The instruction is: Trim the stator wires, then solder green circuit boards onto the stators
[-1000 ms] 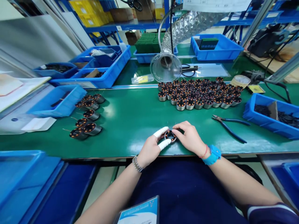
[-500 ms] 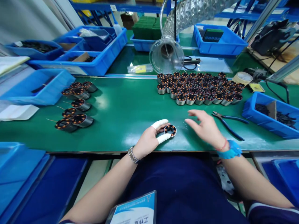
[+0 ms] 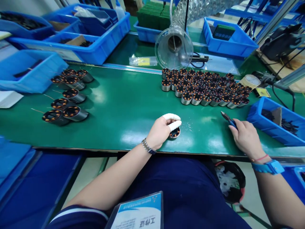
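Observation:
A motor stator, a metal ring with orange copper windings inside, stands on the green bench top near its front edge. Over it is my left hand, with white finger cots on the thumb and index finger. Those two fingertips are closed together above the stator's rim; anything pinched there is too small to make out. Farther right, my right hand is wrapped around the blue handles of diagonal cutters, whose jaws point up and left. Tiny clippings lie right of the stator.
Several finished-looking rows of stators stand at the back right. A smaller group with thin wires is at the left. Blue bins flank the bench, and a clear extraction hood hangs behind the rows.
My right hand has moved right and taken hold of the cutters that lay on the bench. My left fingers have left the stator's sides and closed together above it.

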### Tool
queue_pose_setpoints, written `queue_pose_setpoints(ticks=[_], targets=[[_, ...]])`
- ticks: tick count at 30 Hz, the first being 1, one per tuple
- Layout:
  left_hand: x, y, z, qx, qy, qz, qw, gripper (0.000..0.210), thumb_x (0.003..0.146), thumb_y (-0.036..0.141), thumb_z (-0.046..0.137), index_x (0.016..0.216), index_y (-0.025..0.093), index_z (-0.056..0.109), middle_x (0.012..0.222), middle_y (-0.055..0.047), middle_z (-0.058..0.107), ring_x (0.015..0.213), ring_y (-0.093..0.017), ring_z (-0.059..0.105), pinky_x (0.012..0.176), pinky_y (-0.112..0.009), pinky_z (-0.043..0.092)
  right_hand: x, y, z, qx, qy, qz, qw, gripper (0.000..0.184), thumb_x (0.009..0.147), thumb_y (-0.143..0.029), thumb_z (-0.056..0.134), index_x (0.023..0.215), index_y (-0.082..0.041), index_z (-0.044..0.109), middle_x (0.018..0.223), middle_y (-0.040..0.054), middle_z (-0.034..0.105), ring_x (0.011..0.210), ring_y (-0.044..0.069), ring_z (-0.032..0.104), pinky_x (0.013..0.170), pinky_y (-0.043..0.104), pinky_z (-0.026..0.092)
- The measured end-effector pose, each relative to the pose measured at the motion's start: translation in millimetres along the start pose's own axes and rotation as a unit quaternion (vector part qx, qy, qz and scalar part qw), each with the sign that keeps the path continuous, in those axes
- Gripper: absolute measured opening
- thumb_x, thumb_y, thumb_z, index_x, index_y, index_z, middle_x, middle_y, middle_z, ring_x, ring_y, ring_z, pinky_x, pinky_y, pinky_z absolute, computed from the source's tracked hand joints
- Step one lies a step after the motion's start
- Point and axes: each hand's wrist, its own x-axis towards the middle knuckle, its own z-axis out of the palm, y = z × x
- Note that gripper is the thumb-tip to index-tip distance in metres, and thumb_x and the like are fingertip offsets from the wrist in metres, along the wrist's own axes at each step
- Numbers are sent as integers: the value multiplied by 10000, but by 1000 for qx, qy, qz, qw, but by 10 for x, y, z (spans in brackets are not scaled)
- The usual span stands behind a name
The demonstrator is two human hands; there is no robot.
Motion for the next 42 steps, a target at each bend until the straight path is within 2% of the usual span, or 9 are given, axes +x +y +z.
queue_pose_setpoints(ticks=[2,5,8,11,36,42], targets=[[2,-2,10,4,1,4,1000,138,644,237,678,734,156,612,707,8,618,665,-115,555,675,-254,417,45,-212,-123,57,8,-4,998,429,865,-442,404,1152,-141,510,894,118,565,791,236,549,672,342,452],[-4,5,15,8,2,6,1000,126,645,250,678,703,154,619,706,6,618,674,-118,549,679,-251,413,126,-590,-289,136,-6,-66,988,439,833,-465,468,1158,-173,508,967,106,549,820,214,554,695,317,463],[-8,12,17,11,2,6,1000,133,645,262,680,696,153,623,703,5,616,670,-118,543,674,-248,412,217,-889,-374,155,-20,-119,981,441,842,-461,455,1166,-167,508,1011,113,554,892,231,541,750,342,454],[-8,14,18,6,0,2,1000,125,649,256,672,697,149,626,696,5,615,660,-116,539,666,-246,410,282,-1027,-388,162,-18,-131,978,445,850,-466,439,1160,-156,513,1016,110,570,906,238,535,764,355,444],[1,13,23,3,6,-5,1000,112,649,250,676,693,157,632,684,16,612,642,-107,534,657,-241,407,276,-1085,-387,163,-5,-136,977,386,860,-444,433,1092,-158,546,897,96,590,849,225,546,720,337,446],[2,-1,27,11,5,1,1000,118,658,249,670,712,152,628,711,5,620,679,-118,554,694,-261,427,272,-1087,-363,204,25,-117,972,363,864,-418,439,1113,-167,525,920,91,601,844,212,556,722,323,447]])
